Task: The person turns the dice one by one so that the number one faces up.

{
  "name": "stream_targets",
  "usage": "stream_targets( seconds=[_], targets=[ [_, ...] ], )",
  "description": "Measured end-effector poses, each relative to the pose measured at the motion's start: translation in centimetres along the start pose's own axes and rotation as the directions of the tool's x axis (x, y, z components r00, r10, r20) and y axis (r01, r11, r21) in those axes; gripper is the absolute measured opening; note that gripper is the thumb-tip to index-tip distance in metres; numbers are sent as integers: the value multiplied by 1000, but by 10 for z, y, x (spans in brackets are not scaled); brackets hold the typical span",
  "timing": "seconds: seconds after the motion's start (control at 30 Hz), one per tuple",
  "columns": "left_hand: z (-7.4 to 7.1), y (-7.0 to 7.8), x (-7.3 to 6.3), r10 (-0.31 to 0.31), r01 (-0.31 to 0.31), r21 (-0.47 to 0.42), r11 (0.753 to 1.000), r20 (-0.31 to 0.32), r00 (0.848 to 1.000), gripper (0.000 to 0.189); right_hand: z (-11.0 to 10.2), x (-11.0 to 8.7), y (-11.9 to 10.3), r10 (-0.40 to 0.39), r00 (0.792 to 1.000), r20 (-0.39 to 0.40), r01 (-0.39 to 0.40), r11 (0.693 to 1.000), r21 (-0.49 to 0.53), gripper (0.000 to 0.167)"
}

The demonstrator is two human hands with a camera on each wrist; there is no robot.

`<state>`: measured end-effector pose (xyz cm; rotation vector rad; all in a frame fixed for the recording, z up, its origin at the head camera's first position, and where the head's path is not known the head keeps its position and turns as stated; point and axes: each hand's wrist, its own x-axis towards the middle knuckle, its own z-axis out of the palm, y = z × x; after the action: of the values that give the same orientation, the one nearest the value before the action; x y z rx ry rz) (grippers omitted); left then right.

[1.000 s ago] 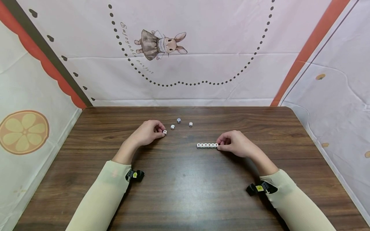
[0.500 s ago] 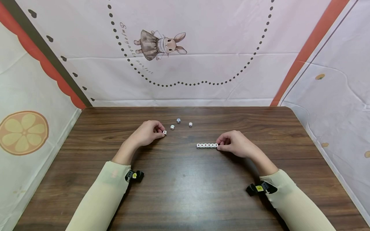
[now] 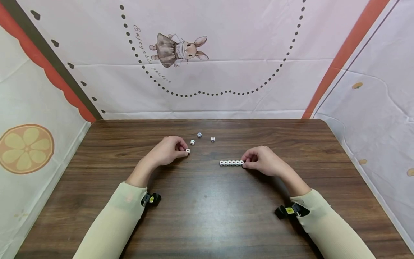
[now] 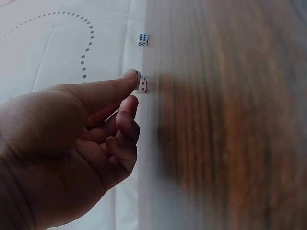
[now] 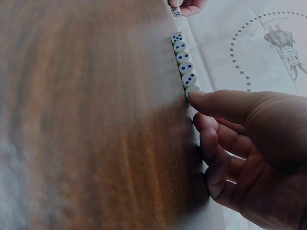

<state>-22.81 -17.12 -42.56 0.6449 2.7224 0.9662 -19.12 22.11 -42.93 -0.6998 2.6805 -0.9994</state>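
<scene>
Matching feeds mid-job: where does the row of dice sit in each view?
Head: row of dice, right of and below center.
Left wrist: not visible.
Right wrist: upper half, just right of center, slanting down to the right hand.
Shared landmark: the left hand, in all three.

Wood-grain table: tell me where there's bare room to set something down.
On the wood-grain table, the widest free patch lies between the sleeves, nearer than the row of six dice; another stretches from the right hand to the far-right corner. It's crowded around the left hand, its die and three loose dice.
</scene>
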Motion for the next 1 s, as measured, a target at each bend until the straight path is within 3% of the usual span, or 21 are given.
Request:
stream_targets(
  seconds=[1.0],
  targets=[
    [34, 39, 14, 89, -88, -31, 996, 64, 994, 12, -1, 0, 2, -7, 1000, -4, 7, 1000, -2, 9]
  ],
)
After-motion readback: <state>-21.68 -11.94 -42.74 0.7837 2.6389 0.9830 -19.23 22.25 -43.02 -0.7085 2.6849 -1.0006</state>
